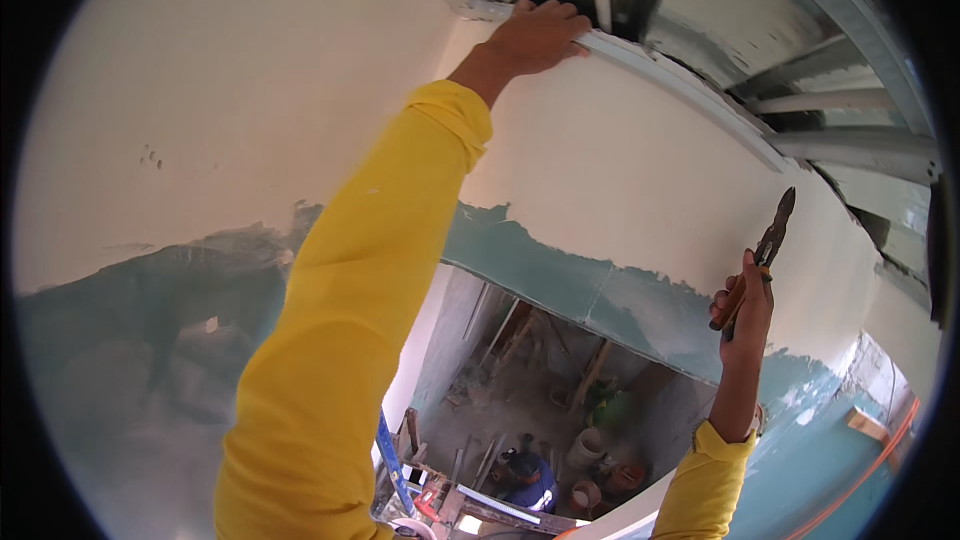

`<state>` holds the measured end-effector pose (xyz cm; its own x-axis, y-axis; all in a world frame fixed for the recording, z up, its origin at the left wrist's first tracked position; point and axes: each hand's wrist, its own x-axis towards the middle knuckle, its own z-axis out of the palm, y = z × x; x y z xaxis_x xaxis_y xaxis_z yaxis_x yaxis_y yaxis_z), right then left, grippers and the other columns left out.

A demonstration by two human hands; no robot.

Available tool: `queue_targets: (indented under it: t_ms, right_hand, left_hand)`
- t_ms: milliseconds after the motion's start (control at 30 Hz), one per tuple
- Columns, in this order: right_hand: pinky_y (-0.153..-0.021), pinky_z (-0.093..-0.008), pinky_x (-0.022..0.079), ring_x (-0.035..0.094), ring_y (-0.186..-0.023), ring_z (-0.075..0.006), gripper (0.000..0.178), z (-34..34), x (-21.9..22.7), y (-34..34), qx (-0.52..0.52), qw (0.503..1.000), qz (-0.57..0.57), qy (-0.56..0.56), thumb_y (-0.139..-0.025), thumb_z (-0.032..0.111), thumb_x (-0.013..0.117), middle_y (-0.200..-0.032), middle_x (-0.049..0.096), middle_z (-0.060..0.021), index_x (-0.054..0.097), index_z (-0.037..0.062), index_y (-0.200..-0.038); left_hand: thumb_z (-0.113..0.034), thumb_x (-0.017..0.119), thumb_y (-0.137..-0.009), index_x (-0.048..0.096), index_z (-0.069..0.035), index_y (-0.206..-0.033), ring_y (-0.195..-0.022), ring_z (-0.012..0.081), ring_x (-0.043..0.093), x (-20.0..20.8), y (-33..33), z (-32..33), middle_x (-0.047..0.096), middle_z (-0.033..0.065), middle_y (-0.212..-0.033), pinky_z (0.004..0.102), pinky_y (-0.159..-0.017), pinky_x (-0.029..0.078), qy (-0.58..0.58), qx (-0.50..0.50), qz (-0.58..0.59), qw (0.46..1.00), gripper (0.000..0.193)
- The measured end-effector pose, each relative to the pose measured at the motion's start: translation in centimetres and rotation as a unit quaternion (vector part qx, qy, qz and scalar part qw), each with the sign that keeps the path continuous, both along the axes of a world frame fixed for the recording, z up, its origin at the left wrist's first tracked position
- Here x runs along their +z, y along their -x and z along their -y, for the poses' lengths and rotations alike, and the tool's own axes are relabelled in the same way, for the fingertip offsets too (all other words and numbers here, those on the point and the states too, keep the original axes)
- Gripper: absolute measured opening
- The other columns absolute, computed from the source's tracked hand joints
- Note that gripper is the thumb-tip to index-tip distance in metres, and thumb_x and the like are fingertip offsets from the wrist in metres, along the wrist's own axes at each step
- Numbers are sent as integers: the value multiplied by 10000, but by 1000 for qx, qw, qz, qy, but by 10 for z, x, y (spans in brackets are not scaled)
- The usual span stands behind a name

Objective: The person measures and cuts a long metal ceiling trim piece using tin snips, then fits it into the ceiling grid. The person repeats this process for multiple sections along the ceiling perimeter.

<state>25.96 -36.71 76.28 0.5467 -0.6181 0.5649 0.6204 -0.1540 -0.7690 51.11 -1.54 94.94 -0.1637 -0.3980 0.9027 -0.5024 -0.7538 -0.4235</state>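
My left hand (pixel 537 37) is up in the corner where the wall meets the open ceiling. Its fingers curl over a light metal wall-angle strip (pixel 690 92), pressing it along the top of the cream-painted wall. The strip runs off to the right and ends in free air against the wall. Lower and to the right, my right hand (pixel 746 310) grips a pair of pliers (pixel 771 240) by its orange-brown handles. The jaws point up, look closed, and stay apart from the strip.
Metal ceiling framing (pixel 835 100) and pipes cross overhead at the right. Below an opening, a person in dark blue (pixel 530 480) is among buckets (pixel 585 448) and tools. A blue ladder rail (pixel 393 460) rises at the lower middle; an orange cable (pixel 880 460) hangs at the right.
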Motion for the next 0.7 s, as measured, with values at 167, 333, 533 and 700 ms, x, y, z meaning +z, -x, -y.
queue_targets:
  t_ms: [167, 333, 533, 700]
  right_hand:
    - [-457, -270, 433, 551, -547, -92, 406, -14, 17, -10, -23, 999, -6, 36, -1031, 410, 724, -756, 529, 7, 583, 86, -1231]
    - [-451, -259, 423, 534, -538, -83, 454, -10, 12, -7, -65, 995, -3, 73, -1034, 407, 721, -738, 522, 16, 629, 88, -1344]
    - [-464, -274, 432, 551, -559, -106, 480, -20, 9, -21, -64, 996, 8, 59, -1017, 404, 745, -754, 541, 0, 631, 69, -1341]
    - [-482, -286, 432, 535, -549, -103, 369, -7, 12, -15, -67, 996, 43, 26, -1024, 337, 720, -728, 509, -2, 626, 59, -1249]
  left_hand:
    - [-404, 683, -1024, 652, -148, -1273, -1230, 258, 590, 4, 5, -2, 634, 38, -1170, 491, -1010, 418, 5, -7, 15, 1000, 359]
    - [-459, 716, -977, 657, -175, -1267, -1152, 264, 644, 0, 17, 53, 646, 54, -1158, 482, -935, 466, 2, -61, 121, 991, 410]
    - [-458, 724, -956, 710, -156, -1138, -1047, 298, 719, 4, 66, 172, 712, 63, -1083, 479, -878, 548, -36, -166, 121, 978, 353]
    - [-431, 732, -956, 706, -120, -1073, -994, 286, 738, 9, 72, 191, 755, 56, -1014, 473, -796, 580, -55, -170, 107, 978, 333]
